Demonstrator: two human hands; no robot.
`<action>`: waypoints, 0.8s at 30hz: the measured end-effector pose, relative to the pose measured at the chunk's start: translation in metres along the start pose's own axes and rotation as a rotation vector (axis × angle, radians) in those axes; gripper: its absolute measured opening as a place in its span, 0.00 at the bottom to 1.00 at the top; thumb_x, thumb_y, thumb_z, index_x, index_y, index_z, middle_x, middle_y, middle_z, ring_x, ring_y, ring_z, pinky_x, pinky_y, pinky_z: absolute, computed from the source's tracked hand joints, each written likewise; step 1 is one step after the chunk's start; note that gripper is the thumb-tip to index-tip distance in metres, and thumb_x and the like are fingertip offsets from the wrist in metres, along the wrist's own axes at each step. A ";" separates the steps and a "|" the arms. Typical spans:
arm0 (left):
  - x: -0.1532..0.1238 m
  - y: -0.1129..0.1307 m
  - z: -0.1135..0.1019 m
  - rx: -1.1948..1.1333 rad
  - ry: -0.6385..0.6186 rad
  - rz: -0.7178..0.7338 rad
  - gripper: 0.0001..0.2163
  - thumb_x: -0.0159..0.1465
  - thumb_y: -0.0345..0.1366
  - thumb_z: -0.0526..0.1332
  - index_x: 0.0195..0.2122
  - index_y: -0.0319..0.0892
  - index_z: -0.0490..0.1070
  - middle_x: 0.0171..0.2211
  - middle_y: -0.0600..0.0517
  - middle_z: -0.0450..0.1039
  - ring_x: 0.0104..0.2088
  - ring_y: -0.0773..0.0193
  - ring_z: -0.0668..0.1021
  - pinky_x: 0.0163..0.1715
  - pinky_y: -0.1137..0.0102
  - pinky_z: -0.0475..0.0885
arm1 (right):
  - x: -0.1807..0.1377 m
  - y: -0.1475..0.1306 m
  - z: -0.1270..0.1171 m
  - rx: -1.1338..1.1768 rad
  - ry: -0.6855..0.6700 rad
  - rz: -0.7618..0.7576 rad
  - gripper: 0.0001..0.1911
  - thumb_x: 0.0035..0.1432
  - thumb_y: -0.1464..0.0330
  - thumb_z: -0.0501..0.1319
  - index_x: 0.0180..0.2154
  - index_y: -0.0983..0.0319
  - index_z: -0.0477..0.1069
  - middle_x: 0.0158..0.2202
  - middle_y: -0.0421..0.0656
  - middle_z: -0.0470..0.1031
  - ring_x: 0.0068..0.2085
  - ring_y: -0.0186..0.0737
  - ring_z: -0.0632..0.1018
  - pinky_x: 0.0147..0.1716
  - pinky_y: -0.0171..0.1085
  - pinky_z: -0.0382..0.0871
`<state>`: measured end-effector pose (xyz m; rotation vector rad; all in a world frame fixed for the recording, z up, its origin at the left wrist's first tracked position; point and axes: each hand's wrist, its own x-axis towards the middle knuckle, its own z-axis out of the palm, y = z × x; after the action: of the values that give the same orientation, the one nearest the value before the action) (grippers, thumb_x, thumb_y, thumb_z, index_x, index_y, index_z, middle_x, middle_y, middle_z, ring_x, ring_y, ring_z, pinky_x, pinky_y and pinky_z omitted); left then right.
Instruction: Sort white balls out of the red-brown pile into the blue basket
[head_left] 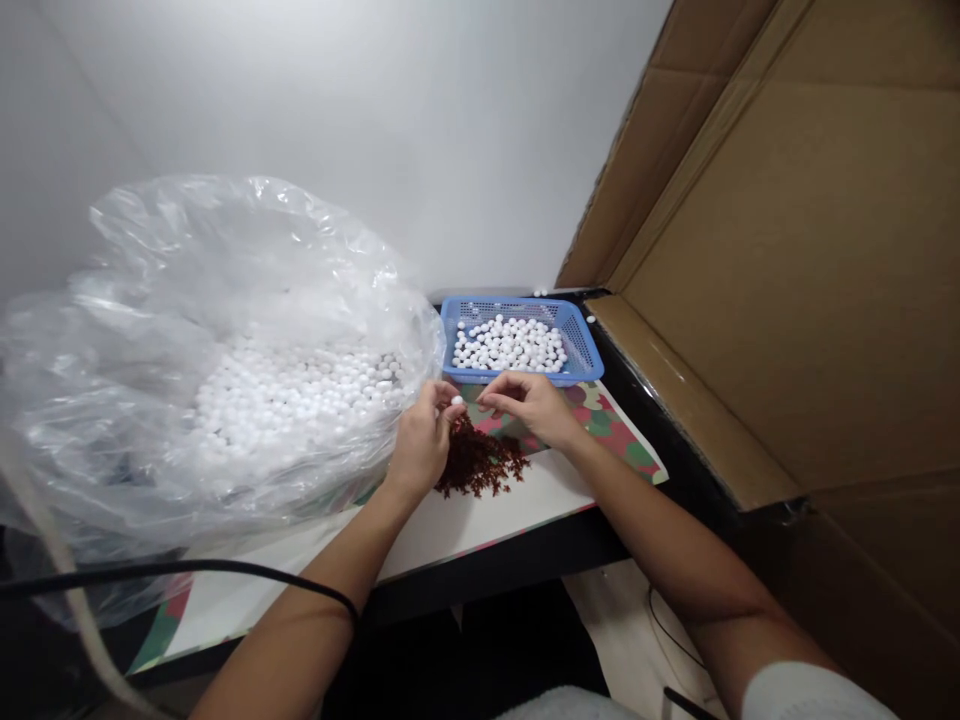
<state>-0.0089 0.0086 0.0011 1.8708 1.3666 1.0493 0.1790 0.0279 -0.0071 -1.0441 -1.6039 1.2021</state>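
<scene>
Pinched between the thumb and fingers of my left hand (pixel 422 440) is a small white ball (pixel 457 400). Just to its right, my right hand (pixel 536 408) has thumb and fingertips pressed together; whatever they grip is too small to make out. Beneath both hands lies a heap of dark red, star-like pieces (pixel 484 462). Behind the hands stands a blue plastic basket (pixel 589 345) with several white balls (pixel 510 343) in it. On the left, a large clear plastic bag (pixel 187 240) gapes wide, full of loose white balls (pixel 300 390).
A patterned paper sheet (pixel 622 440) covers part of the black table (pixel 517 555). Tall cardboard (pixel 795 250) walls off the right side, and a white wall (pixel 450 130) rises behind. A black cable (pixel 225 568) crosses over my left forearm. A few stray balls lie beyond the basket.
</scene>
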 end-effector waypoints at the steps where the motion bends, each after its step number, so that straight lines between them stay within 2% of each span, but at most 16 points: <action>1: 0.000 0.001 -0.001 -0.052 0.011 -0.023 0.05 0.64 0.37 0.57 0.39 0.43 0.68 0.35 0.50 0.76 0.34 0.63 0.76 0.36 0.69 0.68 | -0.001 -0.003 0.000 0.081 -0.008 0.017 0.10 0.55 0.63 0.65 0.32 0.64 0.74 0.31 0.42 0.76 0.29 0.34 0.75 0.31 0.34 0.68; 5: -0.001 0.001 0.000 -0.166 0.069 -0.093 0.09 0.58 0.40 0.64 0.36 0.42 0.70 0.31 0.52 0.77 0.31 0.64 0.77 0.32 0.71 0.68 | -0.002 -0.008 0.003 0.218 -0.020 0.010 0.11 0.53 0.62 0.67 0.30 0.63 0.73 0.37 0.43 0.76 0.31 0.33 0.75 0.34 0.35 0.70; 9: -0.002 0.001 0.000 -0.193 0.094 -0.087 0.09 0.56 0.40 0.66 0.34 0.42 0.73 0.31 0.52 0.78 0.29 0.65 0.76 0.31 0.72 0.67 | -0.004 -0.011 0.009 0.206 -0.003 -0.063 0.10 0.54 0.62 0.67 0.30 0.63 0.74 0.37 0.44 0.77 0.39 0.38 0.76 0.42 0.38 0.69; 11: -0.002 0.003 -0.001 -0.156 0.095 -0.069 0.08 0.56 0.40 0.66 0.33 0.42 0.74 0.30 0.53 0.77 0.27 0.66 0.74 0.30 0.72 0.67 | -0.005 -0.012 0.012 0.186 -0.003 -0.089 0.09 0.55 0.62 0.66 0.31 0.62 0.74 0.36 0.44 0.77 0.40 0.39 0.76 0.44 0.39 0.69; 24: -0.004 0.003 -0.001 -0.055 0.074 0.042 0.05 0.58 0.38 0.65 0.33 0.43 0.75 0.29 0.54 0.77 0.27 0.66 0.74 0.32 0.72 0.67 | -0.005 -0.005 0.016 0.133 0.022 -0.023 0.12 0.54 0.59 0.66 0.32 0.62 0.74 0.32 0.42 0.76 0.34 0.37 0.75 0.38 0.37 0.69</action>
<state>-0.0088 0.0039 0.0032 1.8447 1.3313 1.1767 0.1644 0.0180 -0.0059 -0.9485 -1.4938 1.2600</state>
